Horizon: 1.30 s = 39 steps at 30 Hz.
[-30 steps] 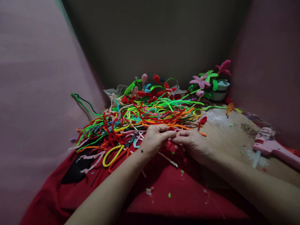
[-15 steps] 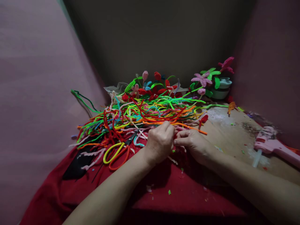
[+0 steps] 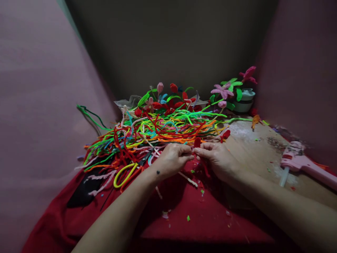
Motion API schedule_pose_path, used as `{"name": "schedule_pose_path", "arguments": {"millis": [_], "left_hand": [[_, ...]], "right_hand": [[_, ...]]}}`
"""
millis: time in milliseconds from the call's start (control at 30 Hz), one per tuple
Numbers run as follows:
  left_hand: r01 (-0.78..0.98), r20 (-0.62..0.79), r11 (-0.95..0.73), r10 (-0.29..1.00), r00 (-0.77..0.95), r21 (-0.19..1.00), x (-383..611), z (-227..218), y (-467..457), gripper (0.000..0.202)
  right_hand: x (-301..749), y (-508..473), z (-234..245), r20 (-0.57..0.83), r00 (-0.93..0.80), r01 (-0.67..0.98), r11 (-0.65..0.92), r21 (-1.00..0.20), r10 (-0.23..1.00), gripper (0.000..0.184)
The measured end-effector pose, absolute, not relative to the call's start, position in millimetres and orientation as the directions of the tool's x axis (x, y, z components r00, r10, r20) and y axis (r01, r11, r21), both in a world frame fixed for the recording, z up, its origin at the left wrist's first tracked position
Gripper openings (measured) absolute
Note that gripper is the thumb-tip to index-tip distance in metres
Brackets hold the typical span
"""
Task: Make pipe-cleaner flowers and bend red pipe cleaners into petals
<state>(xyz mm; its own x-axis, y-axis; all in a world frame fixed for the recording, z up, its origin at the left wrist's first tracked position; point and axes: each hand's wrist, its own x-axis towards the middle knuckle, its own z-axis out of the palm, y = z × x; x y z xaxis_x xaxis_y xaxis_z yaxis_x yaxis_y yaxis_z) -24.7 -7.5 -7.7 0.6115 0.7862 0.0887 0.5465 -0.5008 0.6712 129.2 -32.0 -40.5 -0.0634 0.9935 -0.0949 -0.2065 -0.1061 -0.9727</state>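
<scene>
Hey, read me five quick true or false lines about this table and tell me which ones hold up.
1. The right hand pinches a red piece. True.
2. Both scissor handles are blue. False: the scissors have one yellow handle and one orange.
3. The glue gun lies right of both hands. True.
4. The pot is at the front left. False: the pot is at the back right.
5. The left hand holds the glue gun. False: the left hand is close beside the right hand.

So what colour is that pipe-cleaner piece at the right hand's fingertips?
The pipe-cleaner piece is red; it shows best in the head view.
</scene>
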Motion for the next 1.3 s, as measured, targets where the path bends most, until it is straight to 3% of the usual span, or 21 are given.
{"name": "schedule_pose_path", "arguments": {"millis": [100, 300, 500, 667, 800, 1100, 1300], "left_hand": [[0.598, 0.098, -0.552, 0.777, 0.622, 0.581, -26, -6, -9, 0.022], [0.635, 0.052, -0.538, 0.784, 0.619, 0.555, -28, -3, -9, 0.019], [0.516, 0.047, -0.351, 0.858, 0.512, 0.782, -32, -3, 0, 0.023], [0.231, 0.044, -0.149, 0.912, 0.407, 0.961, -24, -7, -3, 0.029], [0.166, 0.119, -0.207, 0.897, 0.427, 0.964, -21, -7, -6, 0.017], [0.287, 0.160, -0.302, 0.889, 0.428, 0.909, -22, -3, -5, 0.010], [0.269, 0.025, -0.151, 0.907, 0.420, 0.951, -19, 0, -10, 0.007]], "right_hand": [[127, -34, -38, -0.124, -0.060, -0.177, -0.132, -0.975, 0.991, 0.036], [129, -32, -39, -0.098, -0.083, -0.127, -0.108, -0.986, 0.992, 0.037], [131, -31, -41, -0.090, -0.086, -0.106, -0.099, -0.989, 0.992, 0.032], [128, -33, -43, -0.094, -0.137, -0.091, -0.107, -0.990, 0.986, 0.025], [127, -34, -44, -0.086, -0.189, -0.078, -0.103, -0.992, 0.978, 0.025], [128, -36, -43, -0.078, -0.245, -0.029, -0.088, -0.996, 0.966, 0.025], [127, -37, -42, -0.046, -0.223, -0.014, -0.050, -0.999, 0.974, 0.022]]}}
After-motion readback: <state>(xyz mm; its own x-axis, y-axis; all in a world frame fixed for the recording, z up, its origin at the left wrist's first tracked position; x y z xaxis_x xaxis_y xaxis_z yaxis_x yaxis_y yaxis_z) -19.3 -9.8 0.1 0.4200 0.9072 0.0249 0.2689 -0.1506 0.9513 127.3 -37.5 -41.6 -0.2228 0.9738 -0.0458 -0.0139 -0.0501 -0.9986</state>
